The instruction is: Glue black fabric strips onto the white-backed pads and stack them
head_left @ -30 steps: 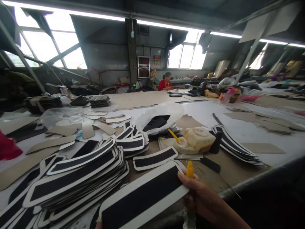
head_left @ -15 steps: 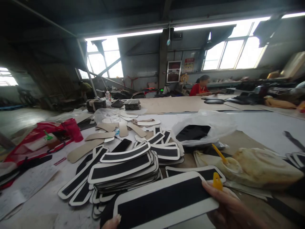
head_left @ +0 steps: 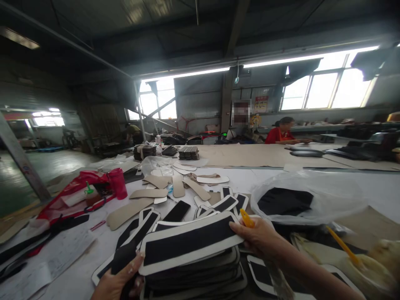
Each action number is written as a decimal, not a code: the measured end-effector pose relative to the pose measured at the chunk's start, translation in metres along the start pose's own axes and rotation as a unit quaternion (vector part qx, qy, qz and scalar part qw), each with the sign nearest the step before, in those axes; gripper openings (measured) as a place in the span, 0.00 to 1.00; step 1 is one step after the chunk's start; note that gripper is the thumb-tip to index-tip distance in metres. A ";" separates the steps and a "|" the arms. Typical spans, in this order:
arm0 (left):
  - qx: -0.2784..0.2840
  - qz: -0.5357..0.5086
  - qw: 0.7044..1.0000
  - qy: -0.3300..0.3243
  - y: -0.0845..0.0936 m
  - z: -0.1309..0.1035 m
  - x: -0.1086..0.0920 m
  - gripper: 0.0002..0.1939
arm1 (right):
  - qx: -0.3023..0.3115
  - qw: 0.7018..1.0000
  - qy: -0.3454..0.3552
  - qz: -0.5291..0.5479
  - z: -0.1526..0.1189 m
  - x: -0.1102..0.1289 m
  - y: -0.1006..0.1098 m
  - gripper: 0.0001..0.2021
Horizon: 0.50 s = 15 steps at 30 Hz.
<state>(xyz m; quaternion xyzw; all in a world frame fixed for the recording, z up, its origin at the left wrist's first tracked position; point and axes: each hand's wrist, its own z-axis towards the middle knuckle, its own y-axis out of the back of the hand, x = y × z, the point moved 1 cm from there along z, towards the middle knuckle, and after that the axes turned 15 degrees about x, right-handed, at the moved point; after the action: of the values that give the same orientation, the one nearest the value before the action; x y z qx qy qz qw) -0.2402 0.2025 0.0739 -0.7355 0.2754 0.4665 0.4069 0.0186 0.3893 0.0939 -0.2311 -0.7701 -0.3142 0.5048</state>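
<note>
A curved black panel with a white border (head_left: 190, 239) is held at both ends, just over a thick stack of similar panels (head_left: 200, 279). My left hand (head_left: 120, 277) grips its lower left corner. A dark strip (head_left: 125, 256) lies against that hand; whether the fingers hold it too I cannot tell. My right hand (head_left: 261, 237) pinches the right end between thumb and fingers. The same hand carries a yellow-handled brush (head_left: 246, 218), its pale, blurred end hanging below the palm. More bordered panels (head_left: 225, 204) lie loosely behind the stack.
A tub with a yellow stick (head_left: 359, 266) stands at the right. Behind it sits a clear plastic bag of black pieces (head_left: 284, 202). Beige pieces (head_left: 178, 186), a phone (head_left: 177, 211) and a red cup (head_left: 118, 183) occupy the left. A person in red (head_left: 279, 134) sits across the table.
Both hands have brought the panel leftward and up, from in front of the stack to over it. The camera view has tilted up and turned left.
</note>
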 end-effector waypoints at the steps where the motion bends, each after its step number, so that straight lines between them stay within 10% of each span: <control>1: 0.003 0.014 1.000 0.000 0.001 0.004 -0.001 0.16 | -0.001 1.000 0.006 -0.008 0.005 0.000 -0.001 0.21; 15: -0.046 0.079 0.996 -0.016 0.000 0.025 -0.004 0.18 | -0.117 0.912 -0.002 -0.393 0.015 0.029 0.006 0.17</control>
<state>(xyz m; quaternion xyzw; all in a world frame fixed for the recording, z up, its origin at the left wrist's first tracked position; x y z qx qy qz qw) -0.2533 0.2236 0.0718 -0.7216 0.3047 0.5212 0.3389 0.0021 0.4059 0.1174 0.0320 -0.7576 -0.5742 0.3087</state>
